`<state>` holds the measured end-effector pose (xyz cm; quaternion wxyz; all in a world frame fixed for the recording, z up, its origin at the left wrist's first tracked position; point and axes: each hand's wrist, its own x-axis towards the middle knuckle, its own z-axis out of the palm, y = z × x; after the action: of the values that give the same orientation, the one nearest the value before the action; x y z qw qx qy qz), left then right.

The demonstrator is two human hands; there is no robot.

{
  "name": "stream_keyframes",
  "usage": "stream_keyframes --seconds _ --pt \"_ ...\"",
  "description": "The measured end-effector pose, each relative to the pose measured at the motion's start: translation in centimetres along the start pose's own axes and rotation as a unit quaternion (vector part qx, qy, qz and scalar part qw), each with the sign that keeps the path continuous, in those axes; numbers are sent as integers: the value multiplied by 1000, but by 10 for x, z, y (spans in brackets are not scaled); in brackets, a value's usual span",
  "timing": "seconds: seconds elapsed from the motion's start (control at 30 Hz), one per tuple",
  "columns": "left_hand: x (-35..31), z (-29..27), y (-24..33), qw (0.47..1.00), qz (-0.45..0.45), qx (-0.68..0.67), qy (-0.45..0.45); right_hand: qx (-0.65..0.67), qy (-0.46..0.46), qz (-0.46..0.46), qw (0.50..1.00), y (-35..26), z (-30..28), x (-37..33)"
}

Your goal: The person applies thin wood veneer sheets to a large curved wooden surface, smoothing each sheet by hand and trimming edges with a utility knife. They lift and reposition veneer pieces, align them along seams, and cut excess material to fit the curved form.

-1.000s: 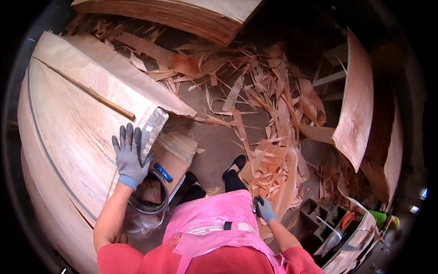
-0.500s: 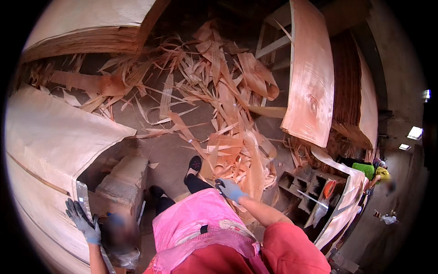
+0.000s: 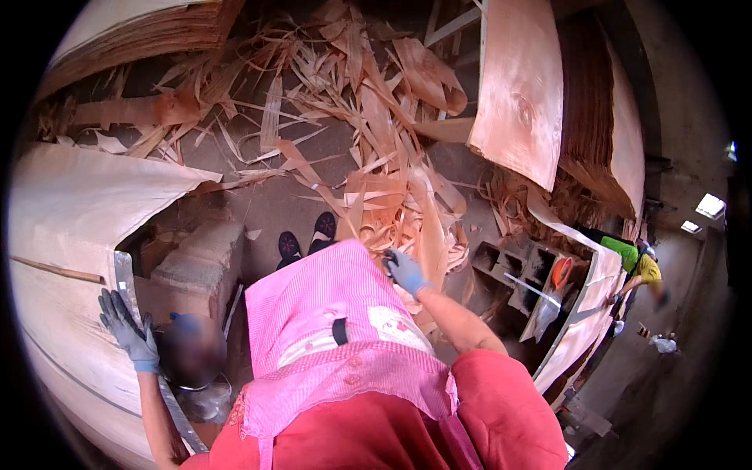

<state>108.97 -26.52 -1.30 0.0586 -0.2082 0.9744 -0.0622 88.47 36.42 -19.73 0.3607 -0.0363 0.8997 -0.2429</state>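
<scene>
My left hand (image 3: pixel 129 333), in a grey glove with dark fingers, lies spread on a pale wood veneer sheet (image 3: pixel 63 329) at the left. It is beside the sheet's metal edge strip (image 3: pixel 124 286), just below a thin wooden stick (image 3: pixel 59 269). My right hand (image 3: pixel 406 272), gloved the same way, hangs beside my pink checked apron (image 3: pixel 313 294). Its fingers are loosely bent, and I see nothing in them. Beyond it, curled veneer scraps (image 3: pixel 392 211) are heaped on the floor.
Stacked veneer (image 3: pixel 149 39) stands far left, with more sheets (image 3: pixel 521 94) at the right. Concrete blocks (image 3: pixel 200 258) sit near my left. Hollow blocks (image 3: pixel 509 270) and an orange-handled tool (image 3: pixel 561 272) are at the right. Another person (image 3: pixel 627 254) bends over a sheet there.
My feet, one ahead of the other before, now stand side by side. My left hand stays on the veneer, nearer the stick. The scraps sit higher in view.
</scene>
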Motion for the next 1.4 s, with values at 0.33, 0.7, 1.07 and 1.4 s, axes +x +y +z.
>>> stream_keyframes --seconds 0.33,0.7,1.07,1.4 --pt "-18 -38 148 966 99 -215 -107 -55 -94 147 983 21 -35 -27" --pt "94 -9 268 796 -109 -458 -380 164 -12 239 957 129 -21 28" --pt "133 74 234 725 -271 -511 -374 188 70 171 965 85 -69 179" --pt "221 192 248 634 -327 -586 -385 251 142 172 942 65 -25 323"
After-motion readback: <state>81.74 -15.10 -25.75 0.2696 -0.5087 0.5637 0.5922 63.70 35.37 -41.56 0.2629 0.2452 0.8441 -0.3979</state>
